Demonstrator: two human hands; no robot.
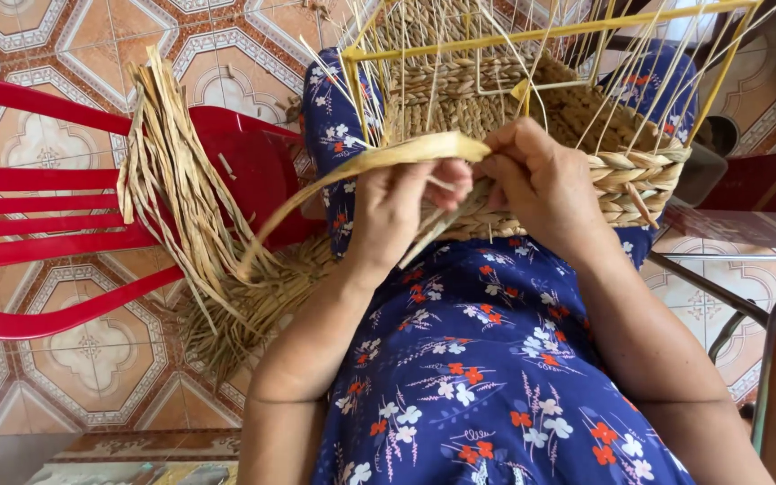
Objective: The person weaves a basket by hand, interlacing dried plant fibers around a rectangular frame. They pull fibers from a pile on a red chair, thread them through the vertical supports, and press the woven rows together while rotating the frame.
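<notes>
A red chair (65,207) stands at the left on the patterned tile floor (74,377). A bundle of dry straw (177,193) hangs over its seat edge and trails down toward the floor. Next comes the left hand (397,211), its fingers closed around a flat strand (361,166) that curves from the bundle up to the basket rim. The right hand (541,184) touches the left, pinching the same strand against the woven basket (626,175). The half-woven basket rests on the person's lap, on a blue flowered dress (487,359), with a yellow wire frame (541,31) rising from it.
</notes>
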